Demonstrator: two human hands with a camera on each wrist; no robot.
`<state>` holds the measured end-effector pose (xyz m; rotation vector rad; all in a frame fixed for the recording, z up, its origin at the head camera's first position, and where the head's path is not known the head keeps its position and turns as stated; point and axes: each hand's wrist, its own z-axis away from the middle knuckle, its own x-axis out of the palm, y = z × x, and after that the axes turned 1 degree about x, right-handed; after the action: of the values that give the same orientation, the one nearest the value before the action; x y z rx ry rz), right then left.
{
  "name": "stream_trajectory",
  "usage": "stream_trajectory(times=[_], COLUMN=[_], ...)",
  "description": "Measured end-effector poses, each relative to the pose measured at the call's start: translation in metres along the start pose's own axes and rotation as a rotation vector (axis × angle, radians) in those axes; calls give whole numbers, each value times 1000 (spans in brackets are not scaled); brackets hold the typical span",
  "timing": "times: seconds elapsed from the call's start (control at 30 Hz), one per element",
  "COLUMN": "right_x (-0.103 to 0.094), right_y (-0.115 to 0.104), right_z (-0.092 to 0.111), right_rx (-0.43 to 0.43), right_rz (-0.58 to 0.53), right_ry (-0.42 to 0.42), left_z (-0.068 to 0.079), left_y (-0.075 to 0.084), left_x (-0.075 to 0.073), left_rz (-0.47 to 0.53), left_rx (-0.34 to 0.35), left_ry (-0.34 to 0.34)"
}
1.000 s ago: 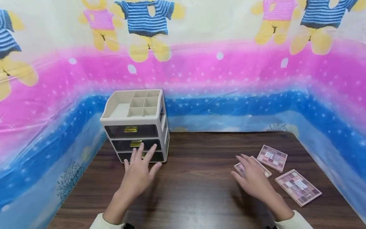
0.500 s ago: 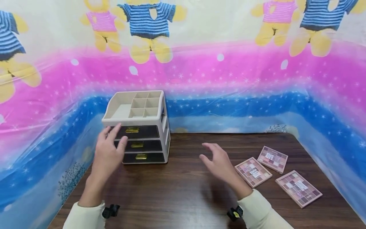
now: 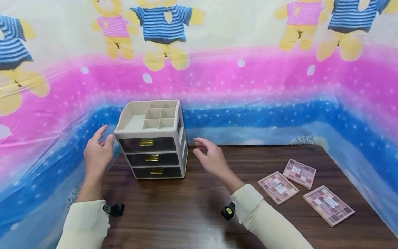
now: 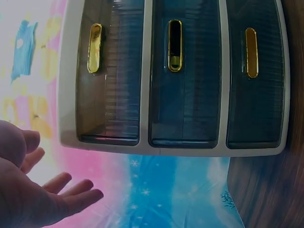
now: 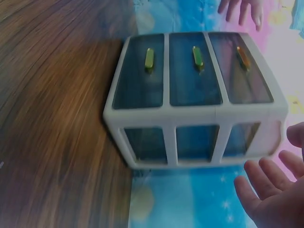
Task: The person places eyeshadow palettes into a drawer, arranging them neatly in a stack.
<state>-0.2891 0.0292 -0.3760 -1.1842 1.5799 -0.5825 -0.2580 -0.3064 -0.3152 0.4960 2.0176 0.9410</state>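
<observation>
A cream drawer organizer point(image 3: 181, 152) with three dark drawers and gold handles stands at the left back of the table; its top is divided into compartments. Just off its left side is my left hand point(image 3: 98, 154), fingers relaxed and holding nothing; the left wrist view shows that hand point(image 4: 42, 190) apart from the drawer fronts. My right hand point(image 3: 212, 157) hovers off the organizer's right side, fingers loosely bent. In the right wrist view a gap separates this hand point(image 5: 278, 190) from the side panel. All three drawers are closed.
Several-shade makeup palettes lie on the right of the dark wooden table point(image 3: 174, 214): one nearer the middle point(image 3: 278, 187), one behind point(image 3: 300, 173), one at the front right point(image 3: 329, 205). A printed cloth point(image 3: 217, 79) surrounds the table's back and sides.
My left hand has moved left from the drawer fronts to the organizer's left side. My right hand has left the palettes and moved left towards the organizer's right side.
</observation>
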Motion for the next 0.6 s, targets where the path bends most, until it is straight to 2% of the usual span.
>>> stream_trajectory(times=[0.1,0.33,0.5,0.6], right_x=[13,41,48,52], right_y=[-11,-32,-33,-30], right_z=[-9,-22,-28,-32], right_rx=[18,30,43,60], right_rz=[-21,-77,-64,-71], right_ry=[-13,-51,-8,26], left_z=[-3,-10,-17,-22], left_y=[1,1,-2,-6], left_x=[0,0,4,7], left_rz=[32,54,83,144], left_rx=[-44,-87,-79,-95], left_ry=[-29,-21,-45,-77])
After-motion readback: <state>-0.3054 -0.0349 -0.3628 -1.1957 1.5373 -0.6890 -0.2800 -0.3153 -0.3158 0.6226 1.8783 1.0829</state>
